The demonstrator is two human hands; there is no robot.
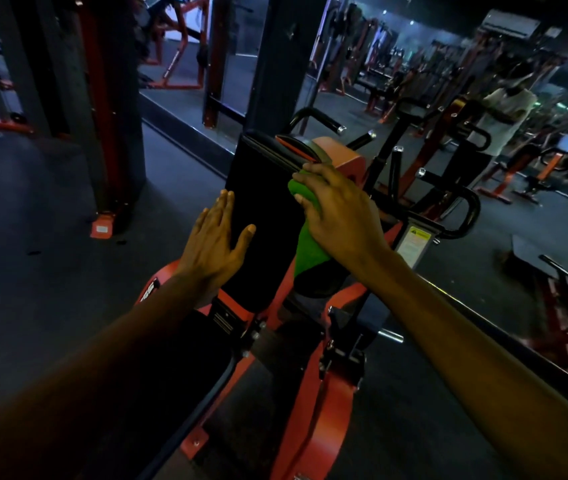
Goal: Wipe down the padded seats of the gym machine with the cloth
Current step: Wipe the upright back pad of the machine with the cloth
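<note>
**Wiping the right edge of a padded gym rest**

Pressing a bunched green cloth against the right edge of an upright black pad, the right hand curls its fingers over the wad and grips it. A tail of cloth hangs below the palm. The left hand lies flat on the pad's left edge, fingers straight and close together, thumb spread onto the pad's face, holding nothing. The pad is mounted on the machine's orange frame.

The cloth looks light, soft and limp, so it probably works best gathered under the palm rather than pinched by a corner. The pad's cover looks smooth and a little slick over firm padding. It appears fixed in place, so it calls for bracing from the opposite edge, not lifting.
</note>
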